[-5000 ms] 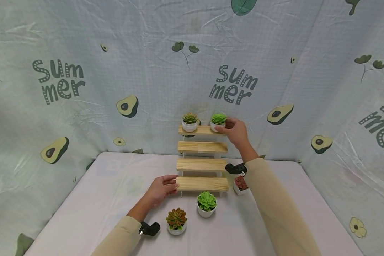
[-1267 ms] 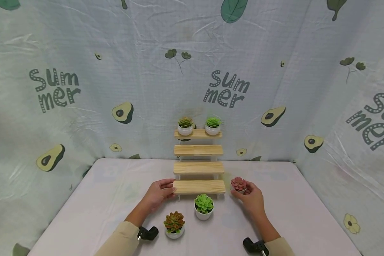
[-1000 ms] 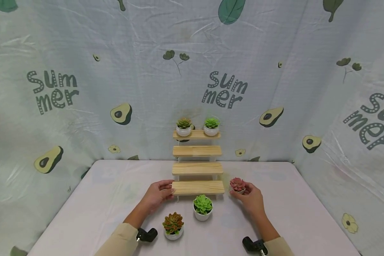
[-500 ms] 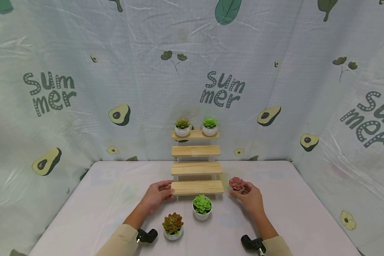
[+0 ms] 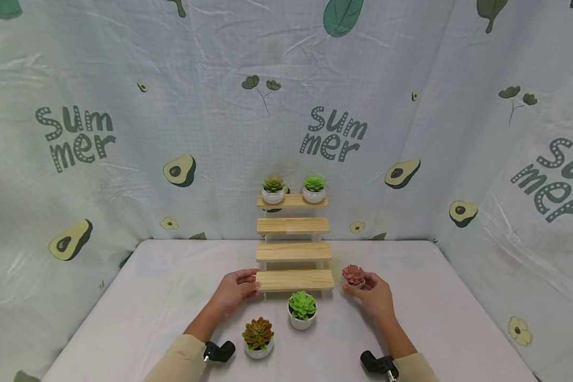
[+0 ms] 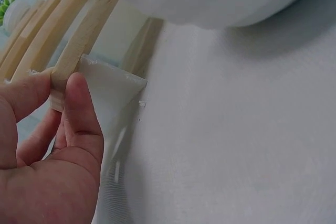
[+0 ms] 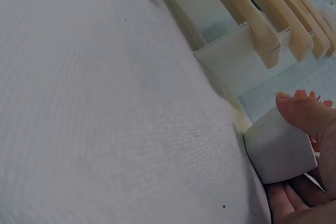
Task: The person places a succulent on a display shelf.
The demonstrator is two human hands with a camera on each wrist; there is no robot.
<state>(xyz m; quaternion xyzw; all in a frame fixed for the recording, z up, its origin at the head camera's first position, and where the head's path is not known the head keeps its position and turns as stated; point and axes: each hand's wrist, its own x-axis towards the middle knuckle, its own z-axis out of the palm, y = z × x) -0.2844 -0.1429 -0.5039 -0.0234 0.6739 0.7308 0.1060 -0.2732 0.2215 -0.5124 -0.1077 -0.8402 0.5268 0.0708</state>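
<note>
At a table (image 5: 439,302), hands (image 5: 234,292) (image 5: 376,295) pinching — left one stand (image 5: 293,251), right one succulent (image 5: 353,275) of five

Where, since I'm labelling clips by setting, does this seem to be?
Probably a makeshift recording booth: printed sheeting hangs behind and beside a pale table, and black wrist-worn devices show.

I have open table (image 5: 439,313) to the right of the right hand (image 5: 374,298) and to the left of the left hand (image 5: 232,292). The left hand blocks one end of the wooden stand (image 5: 295,280); off the other end, the red succulent (image 5: 353,275) leaves me only a slim gap. The green succulent (image 5: 302,309) crowds the lowest step's front, and the brown succulent (image 5: 258,337) stands near the left wrist. I can reach in over the lower three steps; the backdrop (image 5: 262,138) closes the rear.
</note>
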